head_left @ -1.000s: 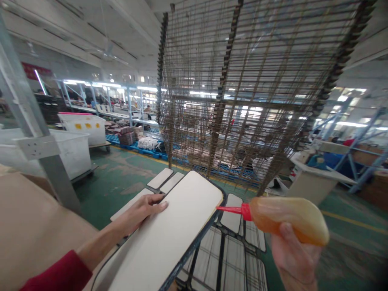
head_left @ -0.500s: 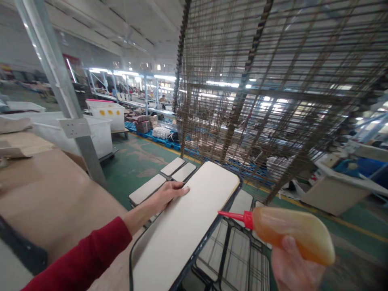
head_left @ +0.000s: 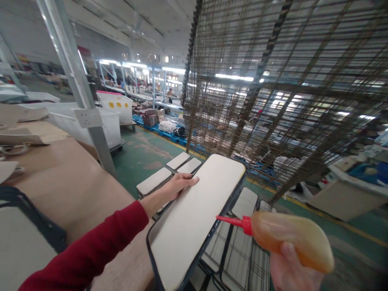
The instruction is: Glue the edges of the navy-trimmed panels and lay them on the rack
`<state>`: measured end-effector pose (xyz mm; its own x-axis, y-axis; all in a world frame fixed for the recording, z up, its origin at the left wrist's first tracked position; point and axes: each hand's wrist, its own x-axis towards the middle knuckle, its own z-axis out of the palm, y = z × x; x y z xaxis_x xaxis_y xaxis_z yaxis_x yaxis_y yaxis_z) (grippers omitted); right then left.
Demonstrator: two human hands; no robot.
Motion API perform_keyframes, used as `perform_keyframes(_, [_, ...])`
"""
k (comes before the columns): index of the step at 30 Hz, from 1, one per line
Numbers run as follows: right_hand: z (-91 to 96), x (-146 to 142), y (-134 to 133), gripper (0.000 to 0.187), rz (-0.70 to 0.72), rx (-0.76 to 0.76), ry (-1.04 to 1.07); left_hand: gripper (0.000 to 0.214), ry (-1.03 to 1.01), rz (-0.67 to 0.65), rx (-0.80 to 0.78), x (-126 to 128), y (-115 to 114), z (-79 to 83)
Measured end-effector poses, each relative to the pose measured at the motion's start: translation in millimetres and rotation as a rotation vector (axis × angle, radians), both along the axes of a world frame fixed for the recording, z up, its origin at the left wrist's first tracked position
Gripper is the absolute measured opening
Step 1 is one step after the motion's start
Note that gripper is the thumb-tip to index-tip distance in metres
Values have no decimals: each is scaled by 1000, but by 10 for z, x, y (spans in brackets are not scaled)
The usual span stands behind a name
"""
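My left hand [head_left: 182, 185] is closed on the left edge of a long white panel [head_left: 201, 210] with rounded corners and a dark rim, its thumb lying on the white face. The panel slants away from me. In my right hand [head_left: 295, 268] is a squeeze bottle [head_left: 291, 236] of amber liquid, lying nearly level. Its red nozzle [head_left: 233, 221] points left, with the tip at the panel's right edge. A thin yellowish line shows along that edge near the far corner. Most of my right fingers are hidden under the bottle.
Smaller white dark-edged panels [head_left: 154, 180] lie beyond and beneath the long one. A brown work table [head_left: 91, 178] is at left, with a metal post [head_left: 75, 72] beside it. A large wire mesh rack [head_left: 242, 93] stands ahead, white bins [head_left: 117, 107] behind the post.
The nozzle tip has slid along the panel's right edge toward its near end. The view has shifted, so the panel and my left hand appear farther right and higher.
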<state>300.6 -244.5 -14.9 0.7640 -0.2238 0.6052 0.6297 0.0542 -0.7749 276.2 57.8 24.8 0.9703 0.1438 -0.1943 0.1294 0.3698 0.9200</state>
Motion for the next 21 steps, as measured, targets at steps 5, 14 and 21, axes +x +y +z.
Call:
perform_keyframes(5, [21, -110, 83, 65, -4, 7, 40, 50, 5, 12, -15, 35, 10, 33])
perform_keyframes(14, [-150, -152, 38, 61, 12, -8, 91, 46, 11, 37, -27, 174, 93, 19])
perform_keyframes(21, [-280, -223, 59, 51, 20, -5, 164, 35, 46, 97, -8, 312, 152, -29])
